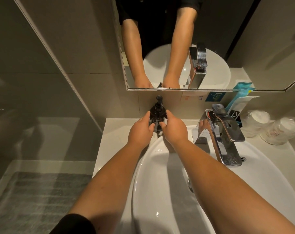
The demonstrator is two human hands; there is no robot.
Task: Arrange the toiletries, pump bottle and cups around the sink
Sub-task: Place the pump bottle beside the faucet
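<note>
A dark pump bottle stands upright on the white counter behind the sink's left rim, close to the wall. My left hand grips its left side and my right hand grips its right side, fingers curled round the body. Two plastic-wrapped white cups stand upside down at the far right of the counter. Blue and white toiletry packets lean against the wall behind the faucet, in a small dark holder.
The white oval sink fills the lower middle. A chrome faucet juts over it at the right. A mirror hangs above the counter. A glass partition and a grey floor mat lie to the left.
</note>
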